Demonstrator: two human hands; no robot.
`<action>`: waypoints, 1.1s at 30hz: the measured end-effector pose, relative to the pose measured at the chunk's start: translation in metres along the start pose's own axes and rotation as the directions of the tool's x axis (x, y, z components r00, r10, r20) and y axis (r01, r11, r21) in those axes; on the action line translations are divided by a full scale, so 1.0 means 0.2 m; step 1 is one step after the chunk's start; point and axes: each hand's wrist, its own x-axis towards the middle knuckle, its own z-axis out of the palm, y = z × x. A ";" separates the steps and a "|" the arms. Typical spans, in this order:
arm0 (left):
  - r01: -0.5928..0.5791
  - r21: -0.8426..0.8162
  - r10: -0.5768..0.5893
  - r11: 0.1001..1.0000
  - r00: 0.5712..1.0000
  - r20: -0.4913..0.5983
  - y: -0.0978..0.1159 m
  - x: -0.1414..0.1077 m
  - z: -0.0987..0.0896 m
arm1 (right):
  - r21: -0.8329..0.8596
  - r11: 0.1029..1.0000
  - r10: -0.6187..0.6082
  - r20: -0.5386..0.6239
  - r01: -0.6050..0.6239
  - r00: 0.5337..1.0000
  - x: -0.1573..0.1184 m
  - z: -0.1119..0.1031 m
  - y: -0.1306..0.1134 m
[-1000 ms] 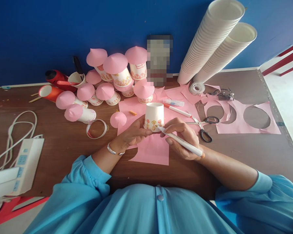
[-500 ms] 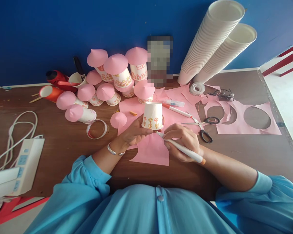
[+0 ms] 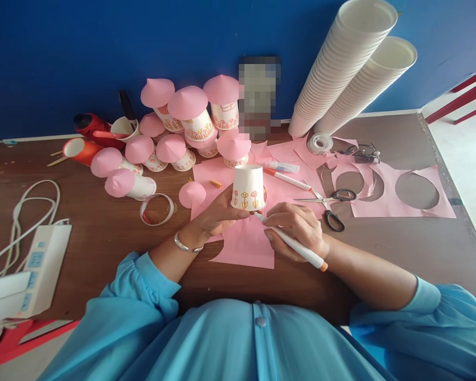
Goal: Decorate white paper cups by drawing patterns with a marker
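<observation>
Upside down in my left hand (image 3: 218, 212) is a white paper cup (image 3: 248, 182), with orange and yellow flowers drawn along its rim. My left fingers wrap its lower left side, partly hidden behind it. My right hand (image 3: 295, 230) pinches a white marker (image 3: 297, 247) with an orange end; its tip is close to the cup's lower edge, and I cannot tell if it touches. Under both hands lies pink paper (image 3: 248, 246). A small pink paper cone (image 3: 192, 196) rests left of the cup.
Decorated cups with pink cone roofs (image 3: 188, 103) stand at the back left. Scissors (image 3: 333, 206), another marker (image 3: 289, 179), a tape roll (image 3: 320, 143) and cut pink sheets (image 3: 404, 209) lie to the right. Tall cup stacks (image 3: 341, 63) lean near the blue wall. A power strip (image 3: 49, 270) sits left.
My right hand and the marker's rear end have shifted slightly left. The cup has hardly moved in my left hand.
</observation>
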 end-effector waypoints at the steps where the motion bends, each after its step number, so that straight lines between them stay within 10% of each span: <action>1: -0.006 0.008 0.006 1.000 1.000 0.012 0.00 0.00 0.00 | -0.005 1.000 0.003 0.001 -0.003 1.000 0.00 0.00 0.00; 33: 0.014 -0.085 -0.020 0.996 0.997 -0.069 0.01 -0.03 -0.01 | -0.031 0.999 0.034 -0.040 -0.036 0.999 0.03 -0.02 0.01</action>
